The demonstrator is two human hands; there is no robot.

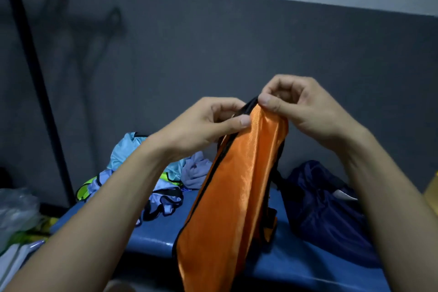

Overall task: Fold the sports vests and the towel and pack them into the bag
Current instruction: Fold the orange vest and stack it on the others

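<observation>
Orange vest (227, 187) hangs bunched; navy bag (327, 216) on bench.

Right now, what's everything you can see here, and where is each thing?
orange vest: one, orange with black trim, held up over the bench, hanging down
pile of vests: several, light blue, lilac and neon yellow, heaped at the bench's far left
bag: one, navy, on the bench at right
bench: one, blue top, along the grey wall
plastic bag: one, clear, far left
pole: one, black, at left
yellow object: one, right edge, cannot tell what
left hand: pinches the vest's top edge
right hand: pinches the same edge, beside the left
</observation>
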